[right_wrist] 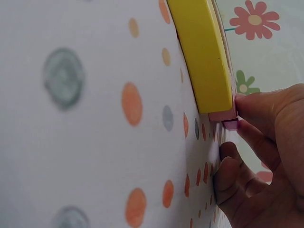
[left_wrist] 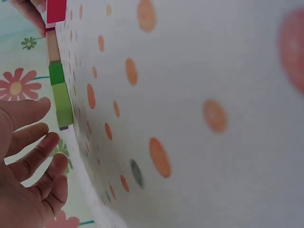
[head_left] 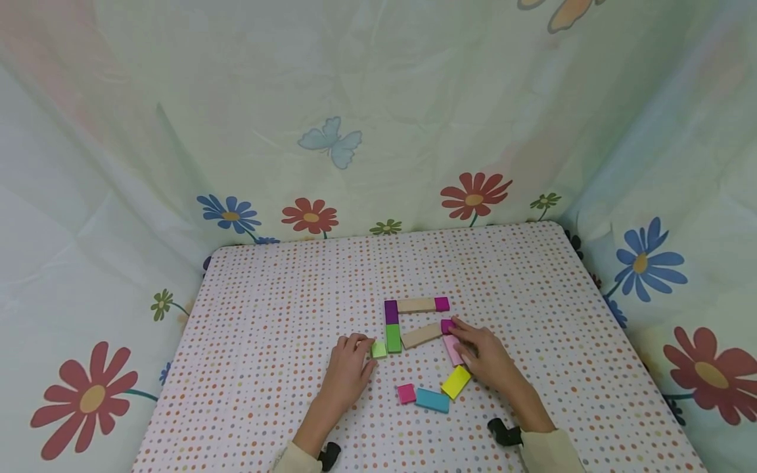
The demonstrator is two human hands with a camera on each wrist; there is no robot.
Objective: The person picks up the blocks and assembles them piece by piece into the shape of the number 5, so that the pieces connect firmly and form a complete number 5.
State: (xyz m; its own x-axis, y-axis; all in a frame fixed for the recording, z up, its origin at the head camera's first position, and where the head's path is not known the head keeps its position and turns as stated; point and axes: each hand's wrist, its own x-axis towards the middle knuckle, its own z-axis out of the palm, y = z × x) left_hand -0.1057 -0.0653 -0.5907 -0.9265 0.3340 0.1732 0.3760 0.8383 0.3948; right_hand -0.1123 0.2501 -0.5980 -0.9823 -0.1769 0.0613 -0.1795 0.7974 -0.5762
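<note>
Near the small light green block [head_left: 379, 349] is my left hand [head_left: 347, 368], its fingertips at the block's left side in the head view. The left wrist view shows that hand's fingers loosely bent and spread, with nothing gripped. My right hand [head_left: 486, 355] touches the row's right side: the index fingertip is at a small magenta block [head_left: 447, 326], the thumb against a light pink block [head_left: 453, 350]. A wooden plank block [head_left: 422, 336] runs from that magenta block toward a green block [head_left: 393, 339]. Below the pink block lies a yellow block [head_left: 456, 382].
A purple block [head_left: 391, 312] adjoins the green one, with another wooden block [head_left: 416, 305] and a magenta block [head_left: 441, 304] along the top. A blue block [head_left: 432, 400] and a hot pink block [head_left: 406, 393] lie nearer. The dotted tablecloth [head_left: 248, 368] meets flowered curtains behind.
</note>
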